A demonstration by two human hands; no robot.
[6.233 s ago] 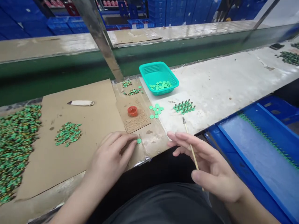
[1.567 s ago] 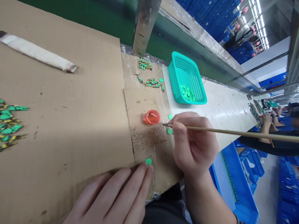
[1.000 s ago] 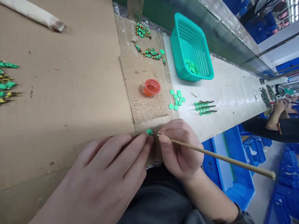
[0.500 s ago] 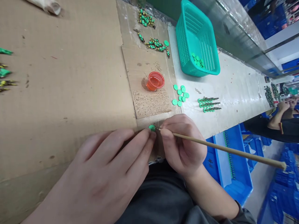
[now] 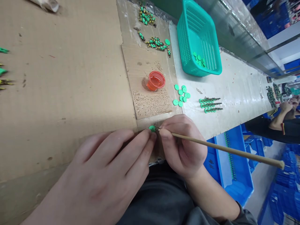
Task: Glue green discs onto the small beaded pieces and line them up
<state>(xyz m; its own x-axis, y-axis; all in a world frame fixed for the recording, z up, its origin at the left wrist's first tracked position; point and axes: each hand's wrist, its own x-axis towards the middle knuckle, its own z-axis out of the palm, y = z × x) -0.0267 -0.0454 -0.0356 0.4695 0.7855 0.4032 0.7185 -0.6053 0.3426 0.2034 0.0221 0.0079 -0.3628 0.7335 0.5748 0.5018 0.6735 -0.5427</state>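
My left hand lies flat on the cardboard, its fingertips pressing the edge of a small green disc near the table's front edge. My right hand is closed in a pen grip on a thin wooden brush; the brush tip touches the green disc. A small orange cup of liquid stands just beyond, with loose green discs to its right.
A teal basket with a few green discs sits at the back. Three rows of finished green pieces lie on the white table. Green-and-yellow parts lie behind the cup. Blue crates stand at my right; another person's arm shows at far right.
The brush went from the orange cup down to the green disc under my left fingertips about a second ago. Since half a second ago both hands have stayed almost still.
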